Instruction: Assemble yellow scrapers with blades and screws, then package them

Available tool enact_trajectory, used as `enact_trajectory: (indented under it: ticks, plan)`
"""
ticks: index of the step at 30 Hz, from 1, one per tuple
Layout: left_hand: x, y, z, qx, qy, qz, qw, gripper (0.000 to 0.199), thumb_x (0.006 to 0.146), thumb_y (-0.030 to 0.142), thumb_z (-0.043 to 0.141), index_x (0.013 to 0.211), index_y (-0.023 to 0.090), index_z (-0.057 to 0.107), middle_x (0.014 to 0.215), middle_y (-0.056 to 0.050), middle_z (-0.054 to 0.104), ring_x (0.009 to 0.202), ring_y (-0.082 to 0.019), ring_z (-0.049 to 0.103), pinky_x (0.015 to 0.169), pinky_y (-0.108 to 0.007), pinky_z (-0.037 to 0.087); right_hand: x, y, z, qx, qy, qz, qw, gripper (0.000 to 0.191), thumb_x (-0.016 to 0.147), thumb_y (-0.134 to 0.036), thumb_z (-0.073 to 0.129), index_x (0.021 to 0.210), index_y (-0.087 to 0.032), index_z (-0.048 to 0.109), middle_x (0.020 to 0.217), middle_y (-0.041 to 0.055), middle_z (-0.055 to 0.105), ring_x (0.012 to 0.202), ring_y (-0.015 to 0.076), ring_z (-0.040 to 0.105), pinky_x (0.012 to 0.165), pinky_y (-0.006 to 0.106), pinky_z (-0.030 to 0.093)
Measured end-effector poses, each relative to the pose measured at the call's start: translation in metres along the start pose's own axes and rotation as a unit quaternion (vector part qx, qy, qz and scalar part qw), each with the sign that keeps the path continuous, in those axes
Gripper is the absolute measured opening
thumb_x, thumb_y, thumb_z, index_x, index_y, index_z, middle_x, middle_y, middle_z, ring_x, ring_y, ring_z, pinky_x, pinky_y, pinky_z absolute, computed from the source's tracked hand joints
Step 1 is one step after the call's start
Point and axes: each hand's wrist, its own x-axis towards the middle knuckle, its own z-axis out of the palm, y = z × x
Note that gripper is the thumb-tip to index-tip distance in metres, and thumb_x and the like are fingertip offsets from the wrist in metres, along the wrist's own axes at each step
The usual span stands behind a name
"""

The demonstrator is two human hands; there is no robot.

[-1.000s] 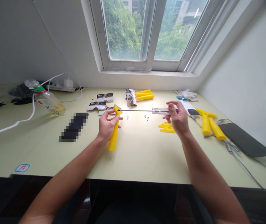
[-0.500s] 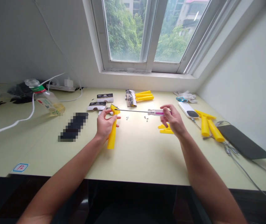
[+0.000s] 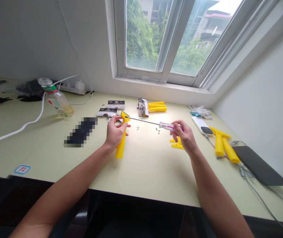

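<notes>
Two hands work above a pale green desk (image 3: 141, 172). The left hand (image 3: 115, 133) has its fingers closed around a yellow plastic scraper (image 3: 120, 145), which it holds tilted with the head up. The right hand (image 3: 184, 134) grasps a screwdriver (image 3: 166, 126) by its clear, magenta-striped handle, and the thin shaft points to the scraper head; I cannot tell if the tip touches it. Several small screws (image 3: 138, 128) lie on the desk between the hands.
</notes>
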Motion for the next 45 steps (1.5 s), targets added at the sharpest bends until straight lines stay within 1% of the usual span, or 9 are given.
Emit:
enact_trajectory:
  ticks: [3, 9, 13, 18, 23, 26, 36, 40, 45]
  plan:
    - [0.001, 0.001, 0.0, -0.007, 0.011, -0.003, 1.0, 0.036, 0.073, 0.029, 0.075, 0.098, 0.018, 0.052, 0.118, -0.009, 0.059, 0.081, -0.024, 0.075, 0.038, -0.022, 0.054, 0.0, 0.0, 0.003, -0.007, -0.034, -0.001, 0.999, 0.045, 0.075, -0.051, 0.077, 0.103, -0.021, 0.057, 0.074, -0.0014, 0.063, 0.054, 0.0123, 0.057, 0.049, 0.025, 0.048]
    - [0.008, 0.011, -0.007, -0.012, 0.053, 0.048, 0.997, 0.032, 0.074, 0.027, 0.075, 0.101, 0.02, 0.058, 0.103, -0.009, 0.066, 0.079, -0.02, 0.072, 0.041, -0.021, 0.054, 0.003, 0.01, 0.008, 0.042, 0.012, 0.087, 0.995, 0.048, 0.09, -0.062, 0.054, 0.064, -0.022, 0.046, 0.043, -0.0062, 0.039, 0.036, 0.0087, 0.031, 0.037, 0.025, 0.025]
    - [0.022, 0.023, -0.023, -0.019, 0.144, 0.12, 0.982, 0.027, 0.078, 0.026, 0.07, 0.102, 0.021, 0.059, 0.112, -0.008, 0.065, 0.079, -0.018, 0.071, 0.043, -0.018, 0.052, 0.003, 0.017, 0.014, 0.018, -0.067, 0.11, 0.992, 0.041, 0.088, -0.059, 0.058, 0.073, -0.021, 0.051, 0.05, -0.006, 0.044, 0.04, 0.01, 0.038, 0.042, 0.025, 0.03]
    - [0.03, 0.026, -0.03, -0.06, 0.156, 0.109, 0.98, 0.024, 0.08, 0.025, 0.066, 0.103, 0.022, 0.059, 0.12, -0.008, 0.061, 0.076, -0.018, 0.072, 0.04, -0.019, 0.05, -0.011, 0.018, 0.04, -0.194, -0.212, 0.029, 0.957, 0.03, 0.09, -0.053, 0.057, 0.099, -0.024, 0.059, 0.08, 0.0026, 0.065, 0.068, 0.0191, 0.058, 0.066, 0.035, 0.049]
    - [0.022, 0.023, -0.02, -0.103, 0.094, 0.093, 0.986, 0.024, 0.08, 0.027, 0.068, 0.102, 0.022, 0.059, 0.117, -0.008, 0.064, 0.077, -0.02, 0.072, 0.04, -0.022, 0.052, -0.012, 0.009, 0.065, -0.347, -0.196, -0.115, 0.91, 0.022, 0.09, -0.045, 0.057, 0.095, -0.024, 0.064, 0.114, 0.0109, 0.065, 0.111, 0.0307, 0.057, 0.097, 0.05, 0.044]
    - [0.019, 0.022, -0.016, -0.124, 0.066, 0.066, 0.988, 0.026, 0.08, 0.029, 0.07, 0.102, 0.021, 0.057, 0.111, -0.008, 0.067, 0.074, -0.019, 0.072, 0.04, -0.022, 0.052, 0.012, -0.005, 0.093, -0.356, -0.164, -0.131, 0.911, 0.027, 0.093, -0.045, 0.052, 0.098, -0.022, 0.067, 0.113, 0.0111, 0.068, 0.113, 0.0293, 0.058, 0.101, 0.047, 0.041]
    - [0.016, 0.018, -0.015, -0.137, 0.055, 0.067, 0.987, 0.027, 0.079, 0.029, 0.07, 0.098, 0.021, 0.052, 0.109, -0.008, 0.065, 0.075, -0.02, 0.073, 0.043, -0.023, 0.054, 0.096, -0.021, 0.211, -0.415, -0.173, 0.102, 0.887, 0.052, 0.08, -0.059, 0.061, 0.095, -0.01, 0.07, 0.105, 0.0251, 0.071, 0.099, 0.0356, 0.067, 0.074, 0.036, 0.048]
    - [0.016, 0.017, -0.014, -0.143, 0.051, 0.063, 0.986, 0.025, 0.08, 0.029, 0.069, 0.097, 0.02, 0.052, 0.106, -0.008, 0.065, 0.074, -0.02, 0.073, 0.043, -0.023, 0.055, 0.105, -0.023, 0.204, -0.359, -0.208, 0.122, 0.902, 0.04, 0.078, -0.051, 0.066, 0.08, -0.012, 0.069, 0.088, 0.0164, 0.072, 0.079, 0.026, 0.067, 0.061, 0.03, 0.044]
    - [0.015, 0.023, -0.014, -0.173, 0.039, 0.014, 0.984, 0.026, 0.079, 0.028, 0.069, 0.097, 0.019, 0.052, 0.108, -0.008, 0.061, 0.072, -0.019, 0.072, 0.042, -0.025, 0.056, 0.104, -0.035, 0.146, -0.283, -0.268, 0.084, 0.917, 0.031, 0.081, -0.046, 0.064, 0.072, -0.017, 0.061, 0.068, 0.0009, 0.062, 0.061, 0.0123, 0.053, 0.055, 0.023, 0.038]
